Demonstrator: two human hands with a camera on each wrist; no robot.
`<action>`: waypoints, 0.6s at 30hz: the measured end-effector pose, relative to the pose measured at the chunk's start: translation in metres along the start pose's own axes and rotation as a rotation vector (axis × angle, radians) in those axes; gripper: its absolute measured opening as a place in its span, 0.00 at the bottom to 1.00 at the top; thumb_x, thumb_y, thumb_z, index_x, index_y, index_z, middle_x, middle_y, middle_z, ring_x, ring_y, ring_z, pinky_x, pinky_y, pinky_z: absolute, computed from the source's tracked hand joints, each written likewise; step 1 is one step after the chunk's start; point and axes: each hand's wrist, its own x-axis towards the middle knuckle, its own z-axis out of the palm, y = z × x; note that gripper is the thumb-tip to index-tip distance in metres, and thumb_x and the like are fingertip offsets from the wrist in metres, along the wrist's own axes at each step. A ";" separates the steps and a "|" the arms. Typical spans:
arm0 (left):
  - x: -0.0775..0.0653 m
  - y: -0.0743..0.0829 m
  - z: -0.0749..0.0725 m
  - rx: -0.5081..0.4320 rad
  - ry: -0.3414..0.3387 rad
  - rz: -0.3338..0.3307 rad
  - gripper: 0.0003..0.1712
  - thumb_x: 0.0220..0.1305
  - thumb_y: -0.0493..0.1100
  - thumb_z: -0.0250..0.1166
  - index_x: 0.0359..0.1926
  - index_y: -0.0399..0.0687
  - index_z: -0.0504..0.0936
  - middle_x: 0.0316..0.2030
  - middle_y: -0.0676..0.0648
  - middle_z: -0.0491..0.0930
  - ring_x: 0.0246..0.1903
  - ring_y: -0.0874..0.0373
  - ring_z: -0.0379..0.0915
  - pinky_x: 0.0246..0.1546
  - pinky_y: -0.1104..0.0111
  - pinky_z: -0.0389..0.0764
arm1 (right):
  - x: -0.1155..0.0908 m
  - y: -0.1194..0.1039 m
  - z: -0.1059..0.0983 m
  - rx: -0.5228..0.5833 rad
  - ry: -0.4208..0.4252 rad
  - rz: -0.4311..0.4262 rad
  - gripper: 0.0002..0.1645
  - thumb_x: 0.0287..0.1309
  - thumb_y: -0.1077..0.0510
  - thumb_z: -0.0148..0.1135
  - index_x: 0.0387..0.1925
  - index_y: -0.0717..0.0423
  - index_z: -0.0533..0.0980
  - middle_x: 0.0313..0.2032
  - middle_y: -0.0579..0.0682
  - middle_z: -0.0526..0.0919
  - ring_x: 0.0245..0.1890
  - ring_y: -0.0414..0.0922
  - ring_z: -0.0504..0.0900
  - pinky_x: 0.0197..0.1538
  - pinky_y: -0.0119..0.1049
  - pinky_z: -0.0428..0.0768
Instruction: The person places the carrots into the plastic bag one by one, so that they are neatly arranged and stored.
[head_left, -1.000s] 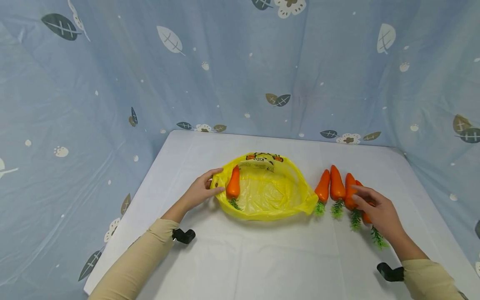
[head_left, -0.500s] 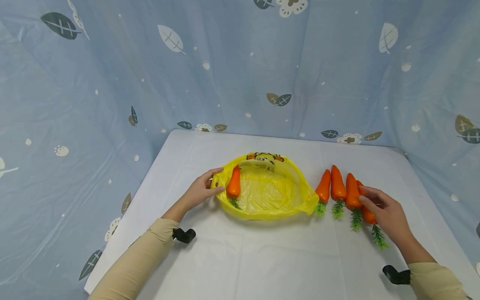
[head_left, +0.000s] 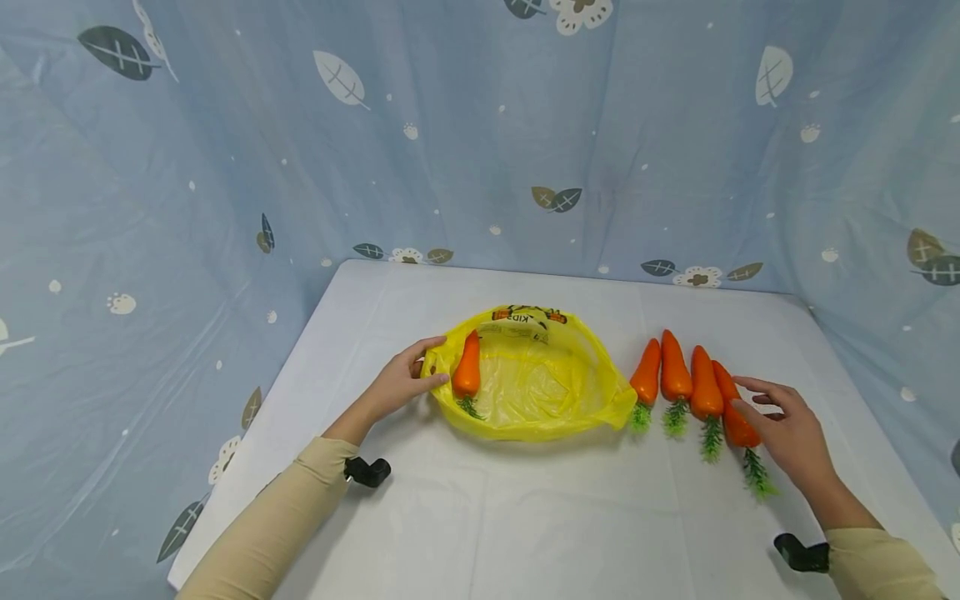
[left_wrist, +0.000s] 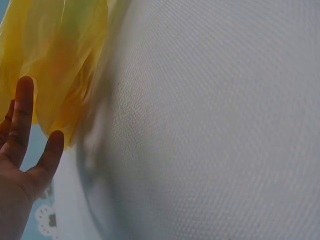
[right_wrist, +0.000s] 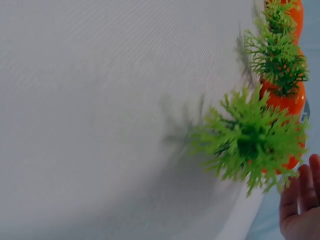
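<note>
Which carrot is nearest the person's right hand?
The rightmost carrot in the row of four, directly beside the right hand. The other three carrots lie further left, and a fifth carrot is in the yellow bag.

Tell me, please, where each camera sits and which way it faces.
Head: worn on the head, facing forward and down at the white table, yellow bag, carrots and blue backdrop; the left hand, right hand and sleeves show.
Left wrist: worn on that wrist, facing the bag's outside and the table; part of the left hand shows at left.
Right wrist: worn on that wrist, facing the table and the carrots' green tops; part of the right hand shows at lower right.
Shared: head and right wrist both show carrots.
</note>
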 end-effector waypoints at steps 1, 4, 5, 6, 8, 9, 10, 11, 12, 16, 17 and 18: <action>0.000 0.000 0.000 -0.003 -0.001 -0.001 0.40 0.68 0.45 0.70 0.77 0.54 0.63 0.72 0.41 0.64 0.57 0.48 0.78 0.50 0.67 0.82 | 0.000 0.001 0.000 0.000 -0.013 0.010 0.32 0.73 0.45 0.58 0.69 0.60 0.71 0.63 0.69 0.68 0.56 0.64 0.69 0.37 0.18 0.67; 0.001 -0.002 0.000 -0.004 -0.006 -0.004 0.40 0.68 0.44 0.70 0.77 0.54 0.63 0.73 0.41 0.64 0.57 0.47 0.78 0.51 0.66 0.82 | 0.000 0.005 -0.002 -0.003 -0.079 0.040 0.35 0.73 0.43 0.57 0.70 0.62 0.69 0.66 0.71 0.64 0.59 0.68 0.67 0.45 0.34 0.79; 0.001 -0.002 -0.001 -0.006 -0.004 -0.009 0.40 0.68 0.44 0.70 0.77 0.54 0.63 0.72 0.42 0.64 0.57 0.47 0.78 0.51 0.65 0.82 | 0.000 0.006 -0.002 -0.004 -0.107 0.052 0.37 0.73 0.42 0.57 0.70 0.62 0.68 0.66 0.73 0.62 0.60 0.69 0.66 0.48 0.43 0.81; 0.001 -0.003 -0.001 -0.006 -0.005 -0.009 0.40 0.68 0.44 0.70 0.77 0.54 0.63 0.72 0.42 0.64 0.57 0.47 0.78 0.51 0.65 0.82 | 0.000 0.007 -0.002 -0.007 -0.137 0.063 0.38 0.74 0.41 0.56 0.71 0.63 0.67 0.67 0.74 0.61 0.60 0.70 0.65 0.50 0.53 0.80; 0.001 -0.003 -0.001 -0.006 -0.006 -0.007 0.40 0.68 0.44 0.70 0.77 0.54 0.63 0.73 0.41 0.64 0.57 0.47 0.77 0.52 0.65 0.82 | 0.000 0.010 -0.003 0.000 -0.190 0.086 0.40 0.74 0.39 0.55 0.72 0.64 0.65 0.68 0.76 0.58 0.62 0.73 0.63 0.51 0.69 0.74; 0.001 -0.004 -0.001 -0.006 -0.005 -0.005 0.40 0.68 0.44 0.70 0.77 0.54 0.63 0.73 0.41 0.64 0.57 0.47 0.77 0.52 0.65 0.82 | 0.000 0.010 -0.004 0.008 -0.211 0.097 0.40 0.74 0.39 0.54 0.72 0.64 0.64 0.69 0.76 0.56 0.62 0.74 0.62 0.52 0.72 0.71; 0.001 -0.004 -0.001 -0.006 -0.004 -0.003 0.41 0.68 0.44 0.70 0.77 0.53 0.63 0.73 0.41 0.64 0.57 0.47 0.77 0.52 0.65 0.81 | 0.000 0.011 -0.005 0.018 -0.230 0.109 0.41 0.74 0.39 0.54 0.73 0.64 0.64 0.70 0.77 0.55 0.63 0.74 0.61 0.52 0.73 0.71; 0.001 -0.003 -0.001 -0.006 -0.003 0.000 0.41 0.68 0.44 0.70 0.77 0.53 0.63 0.73 0.41 0.63 0.57 0.47 0.77 0.52 0.65 0.81 | -0.001 0.012 -0.005 0.024 -0.248 0.120 0.41 0.74 0.38 0.54 0.73 0.64 0.63 0.71 0.77 0.53 0.64 0.75 0.60 0.52 0.74 0.70; 0.001 -0.004 -0.001 -0.006 -0.003 0.000 0.41 0.68 0.44 0.70 0.77 0.53 0.63 0.73 0.42 0.63 0.57 0.47 0.77 0.52 0.65 0.81 | -0.001 0.013 -0.006 0.031 -0.266 0.130 0.42 0.74 0.38 0.54 0.73 0.64 0.62 0.71 0.78 0.52 0.64 0.76 0.59 0.53 0.75 0.69; 0.001 -0.004 -0.001 -0.007 -0.007 0.001 0.41 0.68 0.44 0.70 0.77 0.53 0.63 0.73 0.41 0.63 0.58 0.47 0.77 0.52 0.64 0.81 | 0.000 0.015 -0.008 0.043 -0.322 0.165 0.43 0.74 0.38 0.53 0.74 0.65 0.60 0.73 0.78 0.49 0.66 0.78 0.55 0.56 0.76 0.67; 0.001 -0.004 -0.001 -0.009 -0.009 0.001 0.41 0.68 0.45 0.70 0.77 0.53 0.62 0.73 0.41 0.63 0.58 0.46 0.77 0.53 0.64 0.81 | 0.000 0.015 -0.008 0.043 -0.335 0.174 0.43 0.74 0.38 0.53 0.74 0.65 0.60 0.73 0.78 0.49 0.66 0.79 0.55 0.56 0.76 0.67; 0.001 -0.005 -0.001 -0.007 -0.009 -0.001 0.41 0.68 0.45 0.70 0.77 0.53 0.62 0.73 0.41 0.63 0.59 0.46 0.77 0.53 0.64 0.81 | 0.000 0.015 -0.009 0.043 -0.342 0.181 0.43 0.74 0.38 0.53 0.74 0.65 0.59 0.73 0.78 0.49 0.66 0.78 0.55 0.57 0.76 0.67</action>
